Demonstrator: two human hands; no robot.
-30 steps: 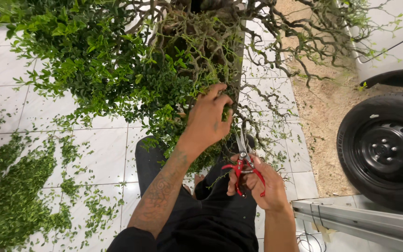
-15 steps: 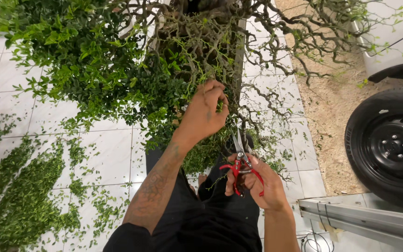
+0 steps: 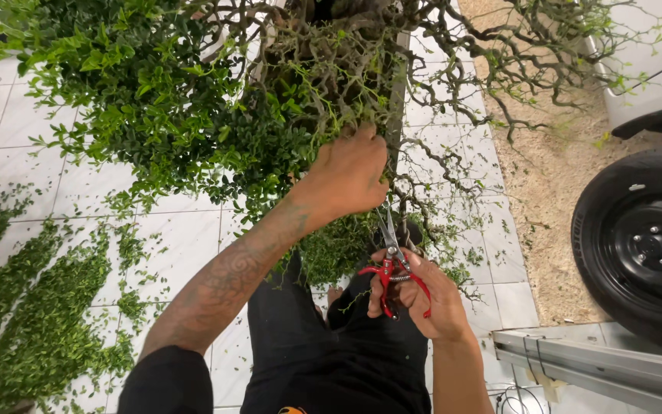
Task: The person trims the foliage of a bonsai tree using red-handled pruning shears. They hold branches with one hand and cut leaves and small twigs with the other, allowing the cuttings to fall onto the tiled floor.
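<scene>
A small tree (image 3: 193,100) with dense green leaves on its left side and bare twisted branches (image 3: 515,69) on its right fills the top of the head view. My left hand (image 3: 350,172) reaches up into the foliage and grips a leafy twig near the trunk. My right hand (image 3: 423,295) holds red-handled pruning shears (image 3: 391,261), their thin blades pointing up just below my left hand, close to the twigs. My dark trousers (image 3: 331,360) show below both arms.
Cut green leaves (image 3: 32,322) lie heaped on the white floor tiles (image 3: 185,245) at the left. A black car tyre (image 3: 641,245) stands at the right on sandy ground (image 3: 545,176). A grey metal rail (image 3: 599,364) runs across the lower right.
My left hand has stayed on the same twig, shifting slightly lower into the leaves. The shears remain under it in my right hand. The view has drifted a little.
</scene>
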